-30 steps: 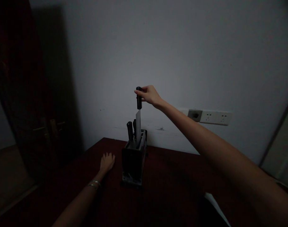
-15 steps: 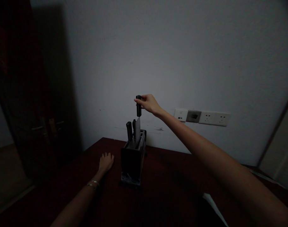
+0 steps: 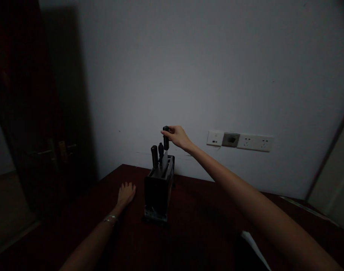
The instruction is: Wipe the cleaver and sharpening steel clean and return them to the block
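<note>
A dark knife block stands on the dark red table, with black handles rising from its top. My right hand pinches the black handle of a knife above the block. That knife's blade points down, its lower part hidden inside a slot. Just left of it are a black-handled knife and another slim black handle, both standing in the block. To the left of the block, my left hand lies flat on the table with fingers spread, holding nothing. A bracelet circles the left wrist.
Behind the table rises a pale wall with a row of switches and sockets. A dark door with a handle is on the left. Near the front right lies a dark thing with a pale edge. The light is dim.
My right hand has moved down with the knife, and less of the blade shows above the block. My left hand has stayed in place.
</note>
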A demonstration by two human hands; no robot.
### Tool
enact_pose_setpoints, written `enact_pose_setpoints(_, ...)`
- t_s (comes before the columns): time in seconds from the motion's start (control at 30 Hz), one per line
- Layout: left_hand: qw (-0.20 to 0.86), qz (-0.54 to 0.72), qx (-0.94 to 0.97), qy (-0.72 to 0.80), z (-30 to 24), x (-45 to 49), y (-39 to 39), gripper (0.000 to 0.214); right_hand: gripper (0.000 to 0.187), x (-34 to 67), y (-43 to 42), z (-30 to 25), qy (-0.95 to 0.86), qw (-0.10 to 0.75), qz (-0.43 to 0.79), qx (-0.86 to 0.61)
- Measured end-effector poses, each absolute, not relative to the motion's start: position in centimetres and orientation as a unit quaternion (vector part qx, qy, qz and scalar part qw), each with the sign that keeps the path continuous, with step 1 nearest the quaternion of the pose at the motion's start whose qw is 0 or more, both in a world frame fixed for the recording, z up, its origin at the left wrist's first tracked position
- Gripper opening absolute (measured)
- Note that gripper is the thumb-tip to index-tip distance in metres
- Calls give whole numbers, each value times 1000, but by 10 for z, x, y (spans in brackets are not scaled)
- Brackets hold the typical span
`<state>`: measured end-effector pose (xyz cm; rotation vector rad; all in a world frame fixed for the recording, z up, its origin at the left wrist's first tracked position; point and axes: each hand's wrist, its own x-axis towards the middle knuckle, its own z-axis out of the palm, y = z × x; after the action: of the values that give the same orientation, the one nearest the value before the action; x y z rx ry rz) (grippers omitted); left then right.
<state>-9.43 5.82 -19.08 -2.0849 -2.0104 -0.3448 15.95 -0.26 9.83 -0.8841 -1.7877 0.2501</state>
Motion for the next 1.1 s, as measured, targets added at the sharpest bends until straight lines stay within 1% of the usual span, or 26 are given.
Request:
enact_pose_setpoints(0.47, 106, -120, -706, -690, -192, -95, 60, 41, 24, 159, -11, 59, -745, 517, 172, -384)
enact_pose_setpoints(1.1, 105, -124, -705, -690, -187, -94, 56, 40, 21, 158, -14, 25, -735, 518, 200, -389)
